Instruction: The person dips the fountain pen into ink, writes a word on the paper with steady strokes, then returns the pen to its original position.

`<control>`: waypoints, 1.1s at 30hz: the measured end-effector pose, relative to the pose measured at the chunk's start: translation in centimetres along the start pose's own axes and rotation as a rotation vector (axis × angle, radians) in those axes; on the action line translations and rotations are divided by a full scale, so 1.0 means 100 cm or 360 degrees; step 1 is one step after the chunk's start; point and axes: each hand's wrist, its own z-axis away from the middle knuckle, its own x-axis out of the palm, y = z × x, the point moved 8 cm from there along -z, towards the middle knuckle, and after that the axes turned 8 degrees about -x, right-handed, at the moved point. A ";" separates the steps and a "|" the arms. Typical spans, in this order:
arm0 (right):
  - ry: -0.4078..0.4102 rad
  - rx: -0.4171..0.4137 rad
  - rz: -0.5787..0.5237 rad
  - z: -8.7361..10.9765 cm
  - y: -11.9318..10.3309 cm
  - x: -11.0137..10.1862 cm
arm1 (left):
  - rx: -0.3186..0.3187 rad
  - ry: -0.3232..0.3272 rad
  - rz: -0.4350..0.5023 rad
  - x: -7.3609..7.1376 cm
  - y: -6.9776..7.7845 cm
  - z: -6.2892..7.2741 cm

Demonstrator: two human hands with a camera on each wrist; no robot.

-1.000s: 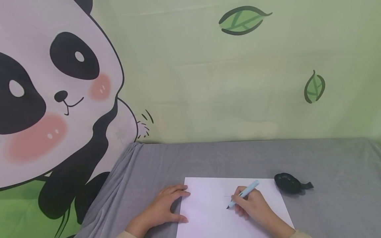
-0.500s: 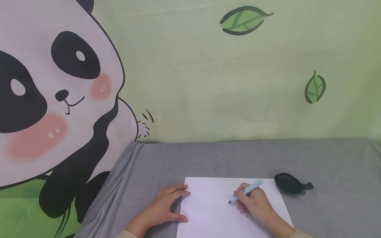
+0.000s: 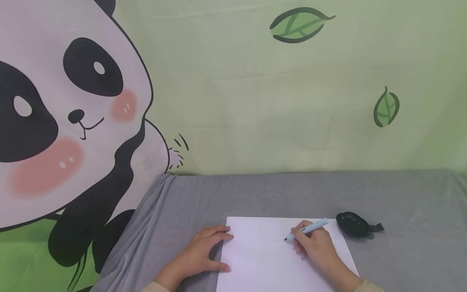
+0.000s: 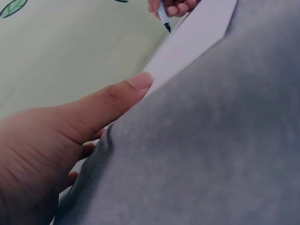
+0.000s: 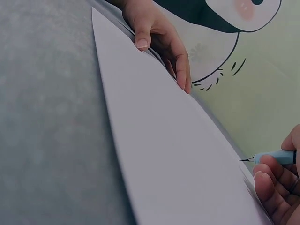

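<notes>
My right hand [image 3: 316, 245] pinches a light blue fountain pen [image 3: 310, 228] in a writing grip. Its dark nib is at the right end of a short thin line [image 3: 279, 240] on a white sheet of paper [image 3: 251, 259]. The right wrist view shows the pen [image 5: 281, 156] and its slender nib close over the sheet. Along the paper's left edge rests my left hand [image 3: 198, 251], fingers and thumb spread. In the left wrist view, the thumb of my left hand [image 4: 79, 117] lies on the sheet's edge.
A glossy black rounded object with a narrow tail [image 3: 352, 225] lies at the paper's top right corner. Grey cloth [image 3: 255, 194] covers the table. Behind it hangs a pale green backdrop [image 3: 233, 101] with a panda and leaves.
My right hand has moved the pen up and to the right across the sheet, its nib now at the short line. My left hand has stayed in place.
</notes>
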 end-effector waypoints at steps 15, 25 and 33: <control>-0.0016 -0.0018 -0.0017 -0.001 0.002 0.003 | 0.0018 0.0006 -0.0001 0.001 -0.002 0.000; -0.0017 -0.0039 -0.0010 0.000 0.001 0.003 | 0.0003 -0.0016 0.0018 0.002 -0.002 -0.001; -0.0024 -0.0042 -0.0012 0.000 0.000 0.002 | -0.0002 -0.0017 0.0029 0.002 -0.002 -0.001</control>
